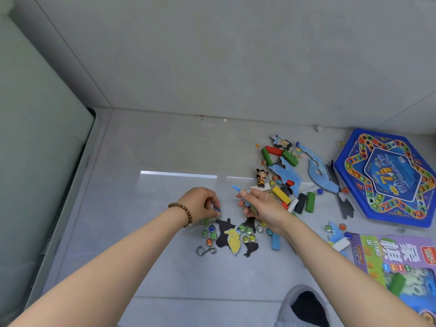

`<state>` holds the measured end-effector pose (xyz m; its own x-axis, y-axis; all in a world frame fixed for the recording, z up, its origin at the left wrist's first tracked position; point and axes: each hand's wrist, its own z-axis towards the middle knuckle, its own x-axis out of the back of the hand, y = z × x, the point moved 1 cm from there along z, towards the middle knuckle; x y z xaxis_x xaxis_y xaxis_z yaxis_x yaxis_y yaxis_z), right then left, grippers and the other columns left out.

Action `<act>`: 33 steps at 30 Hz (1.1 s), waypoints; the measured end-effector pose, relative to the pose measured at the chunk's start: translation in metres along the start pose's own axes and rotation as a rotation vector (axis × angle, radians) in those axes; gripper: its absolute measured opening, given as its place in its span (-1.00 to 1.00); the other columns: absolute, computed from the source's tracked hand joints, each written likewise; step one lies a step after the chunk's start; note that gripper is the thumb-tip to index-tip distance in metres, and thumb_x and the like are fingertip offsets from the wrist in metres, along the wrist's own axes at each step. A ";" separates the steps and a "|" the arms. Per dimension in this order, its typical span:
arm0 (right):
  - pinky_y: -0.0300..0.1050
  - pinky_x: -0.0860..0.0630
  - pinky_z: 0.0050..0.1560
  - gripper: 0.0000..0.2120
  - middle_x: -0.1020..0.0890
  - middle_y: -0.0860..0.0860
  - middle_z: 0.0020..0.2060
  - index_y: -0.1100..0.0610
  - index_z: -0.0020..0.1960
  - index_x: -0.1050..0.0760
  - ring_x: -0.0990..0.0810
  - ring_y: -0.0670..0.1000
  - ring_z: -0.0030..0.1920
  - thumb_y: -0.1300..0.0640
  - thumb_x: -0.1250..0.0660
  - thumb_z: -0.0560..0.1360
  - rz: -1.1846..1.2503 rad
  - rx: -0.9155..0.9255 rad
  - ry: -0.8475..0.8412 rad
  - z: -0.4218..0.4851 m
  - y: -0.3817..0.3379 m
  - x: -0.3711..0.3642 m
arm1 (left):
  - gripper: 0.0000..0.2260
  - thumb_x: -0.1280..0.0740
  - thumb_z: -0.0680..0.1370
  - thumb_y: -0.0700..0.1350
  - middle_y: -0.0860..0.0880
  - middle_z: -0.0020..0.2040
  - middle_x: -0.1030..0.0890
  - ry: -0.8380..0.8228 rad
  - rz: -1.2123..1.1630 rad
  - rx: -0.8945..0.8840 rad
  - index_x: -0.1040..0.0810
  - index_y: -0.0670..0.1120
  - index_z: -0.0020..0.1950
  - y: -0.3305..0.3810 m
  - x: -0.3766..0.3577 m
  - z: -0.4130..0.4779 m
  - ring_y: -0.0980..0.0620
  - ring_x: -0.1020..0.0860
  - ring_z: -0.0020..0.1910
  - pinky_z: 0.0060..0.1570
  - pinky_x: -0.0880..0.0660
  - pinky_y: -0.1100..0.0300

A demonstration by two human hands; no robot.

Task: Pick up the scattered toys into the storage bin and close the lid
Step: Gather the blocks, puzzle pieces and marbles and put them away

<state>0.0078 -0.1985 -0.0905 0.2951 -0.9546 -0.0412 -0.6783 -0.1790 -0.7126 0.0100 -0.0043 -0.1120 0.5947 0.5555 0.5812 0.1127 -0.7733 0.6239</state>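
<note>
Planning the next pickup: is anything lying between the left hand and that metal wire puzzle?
Only a cluster of loose marbles lies between the left hand and the metal wire puzzle; nothing covers it.

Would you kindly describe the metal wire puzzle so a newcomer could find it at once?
Find the left hand, with the beaded bracelet. Just nearer the camera than the marbles below it lies the wire puzzle: the only bare silvery metal piece.

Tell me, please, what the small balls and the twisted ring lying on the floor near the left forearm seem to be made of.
The marbles: probably glass, glossy. They look see-through, with coloured cores and bright highlights.
The twisted ring: probably metal wire, a polished silver-grey with a shine. Plated plastic cannot be excluded.
</note>
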 end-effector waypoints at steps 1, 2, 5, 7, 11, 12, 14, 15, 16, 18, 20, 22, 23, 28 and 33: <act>-0.25 -0.47 -0.23 -0.82 -0.57 0.02 -0.26 0.15 -0.02 -0.53 -0.48 -0.07 -0.35 0.07 -0.22 0.58 -0.002 0.003 -0.005 -0.001 0.000 0.000 | -0.87 -0.45 0.43 -0.04 0.05 -0.18 -0.53 0.008 0.023 -0.008 -0.60 -0.02 -0.07 0.002 -0.001 0.001 0.12 -0.48 -0.23 -0.19 -0.43 0.34; -0.25 -0.48 -0.22 -0.82 -0.59 0.02 -0.26 0.15 -0.03 -0.52 -0.50 -0.07 -0.34 0.06 -0.22 0.58 -0.001 0.005 -0.009 -0.002 -0.002 0.000 | -0.89 -0.43 0.44 -0.06 0.05 -0.16 -0.53 0.023 0.029 -0.016 -0.59 -0.02 -0.06 0.003 -0.001 0.001 0.10 -0.50 -0.18 -0.14 -0.45 0.31; -0.24 -0.53 -0.12 -0.82 -0.67 0.01 -0.19 0.14 0.01 -0.52 -0.62 -0.09 -0.27 0.06 -0.22 0.58 0.011 0.016 -0.013 -0.004 -0.003 0.003 | -0.91 -0.36 0.50 -0.10 0.06 -0.13 -0.54 0.160 -0.198 0.044 -0.53 -0.08 -0.03 0.010 0.004 0.001 0.11 -0.52 -0.17 -0.14 -0.44 0.35; -0.21 -0.55 -0.05 -0.82 -0.69 0.02 -0.13 0.10 0.09 -0.51 -0.65 -0.07 -0.18 0.05 -0.21 0.58 0.024 0.022 -0.026 -0.005 -0.004 0.003 | -0.93 -0.33 0.53 -0.13 0.06 -0.16 -0.54 0.232 -0.466 0.145 -0.45 -0.09 -0.05 0.009 0.011 -0.002 0.14 -0.47 -0.28 -0.29 -0.39 0.37; -0.27 -0.57 -0.17 -0.84 -0.64 0.02 -0.10 0.12 0.09 -0.50 -0.59 -0.05 -0.18 0.09 -0.21 0.59 0.041 -0.005 -0.030 -0.001 -0.007 -0.006 | -0.85 -0.15 0.59 -0.25 0.00 -0.24 -0.55 0.212 -0.898 0.309 -0.40 -0.08 -0.15 -0.006 0.029 -0.014 0.10 -0.32 -0.44 -0.50 -0.29 0.34; -0.26 -0.55 -0.20 -0.86 -0.61 0.02 -0.13 0.11 0.06 -0.50 -0.56 -0.05 -0.20 0.09 -0.22 0.58 0.028 -0.019 -0.026 0.000 -0.008 -0.010 | -0.81 -0.12 0.59 -0.28 -0.01 -0.28 -0.51 0.203 -0.974 0.336 -0.41 -0.10 -0.16 -0.012 0.033 -0.019 0.12 -0.31 -0.49 -0.55 -0.25 0.35; -0.25 -0.51 -0.24 -0.88 -0.55 -0.01 -0.23 0.08 -0.03 -0.52 -0.50 -0.06 -0.25 0.04 -0.29 0.54 -0.056 -0.027 0.008 0.003 -0.010 -0.018 | -0.80 -0.12 0.59 -0.27 -0.01 -0.34 -0.43 0.171 -0.986 0.357 -0.46 -0.11 -0.17 -0.021 0.038 -0.032 0.13 -0.30 -0.53 -0.59 -0.21 0.36; -0.26 -0.47 -0.28 -0.88 -0.52 -0.03 -0.29 0.08 -0.08 -0.53 -0.46 -0.07 -0.30 0.03 -0.35 0.50 -0.122 -0.016 0.031 0.004 -0.010 -0.021 | -0.81 -0.15 0.58 -0.25 0.02 -0.38 -0.41 0.156 -0.901 0.342 -0.49 -0.11 -0.17 -0.027 0.038 -0.039 0.15 -0.31 -0.54 -0.58 -0.22 0.37; -0.27 -0.42 -0.33 -0.87 -0.50 -0.05 -0.35 0.07 -0.14 -0.53 -0.43 -0.09 -0.35 0.02 -0.39 0.46 -0.192 -0.003 0.047 0.004 -0.011 -0.024 | -0.84 -0.21 0.58 -0.23 0.07 -0.43 -0.42 0.151 -0.763 0.308 -0.52 -0.11 -0.16 -0.033 0.035 -0.044 0.18 -0.33 -0.55 -0.56 -0.24 0.41; -0.27 -0.35 -0.39 -0.84 -0.46 -0.09 -0.44 0.08 -0.20 -0.52 -0.38 -0.11 -0.43 0.02 -0.45 0.42 -0.285 0.006 0.054 0.005 -0.009 -0.028 | -0.93 -0.37 0.51 -0.16 0.15 -0.54 -0.41 0.149 -0.531 0.217 -0.59 -0.14 -0.14 -0.043 0.026 -0.053 0.22 -0.36 -0.52 -0.46 -0.30 0.45; -0.28 -0.32 -0.42 -0.85 -0.44 -0.09 -0.45 0.08 -0.17 -0.54 -0.35 -0.11 -0.45 0.02 -0.43 0.44 -0.277 -0.008 0.051 0.005 -0.007 -0.032 | -0.89 -0.47 0.42 -0.09 0.13 -0.55 -0.33 0.127 -0.467 0.148 -0.62 -0.11 -0.16 -0.048 0.013 -0.055 0.14 -0.33 -0.45 -0.36 -0.31 0.34; -0.30 -0.30 -0.44 -0.87 -0.45 -0.04 -0.40 0.08 -0.12 -0.55 -0.33 -0.09 -0.43 0.02 -0.37 0.49 -0.209 -0.022 0.058 0.006 -0.006 -0.034 | -0.89 -0.51 0.37 -0.05 0.11 -0.50 -0.29 0.131 -0.407 0.080 -0.61 -0.01 -0.21 -0.045 0.003 -0.052 0.14 -0.27 -0.45 -0.34 -0.27 0.27; -0.30 -0.30 -0.45 -0.87 -0.46 -0.02 -0.37 0.08 -0.09 -0.55 -0.33 -0.09 -0.42 0.01 -0.34 0.50 -0.184 -0.025 0.064 0.007 -0.005 -0.034 | -0.89 -0.52 0.36 -0.04 0.11 -0.48 -0.29 0.128 -0.365 0.046 -0.61 0.03 -0.21 -0.041 0.000 -0.049 0.15 -0.25 -0.46 -0.33 -0.27 0.26; -0.27 -0.29 -0.43 -0.86 -0.47 -0.01 -0.35 0.09 -0.08 -0.55 -0.33 -0.09 -0.42 0.02 -0.33 0.51 -0.149 -0.023 0.068 0.011 0.000 -0.029 | -0.87 -0.46 0.39 -0.05 0.08 -0.41 -0.32 0.099 -0.169 -0.004 -0.58 0.18 -0.17 -0.025 -0.010 -0.038 0.12 -0.31 -0.42 -0.27 -0.33 0.23; -0.26 -0.34 -0.40 -0.89 -0.51 -0.01 -0.31 0.10 -0.08 -0.55 -0.38 -0.08 -0.40 0.07 -0.31 0.53 -0.093 -0.007 0.031 0.008 0.003 -0.026 | -0.86 -0.43 0.44 -0.02 0.11 -0.30 -0.41 0.105 -0.035 -0.029 -0.61 0.08 -0.02 -0.019 -0.013 -0.034 0.19 -0.36 -0.37 -0.32 -0.30 0.37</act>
<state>0.0037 -0.1719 -0.0968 0.3364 -0.9405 0.0467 -0.6537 -0.2689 -0.7074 -0.0272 0.0140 -0.1139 0.5037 0.6121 0.6096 0.1077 -0.7446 0.6588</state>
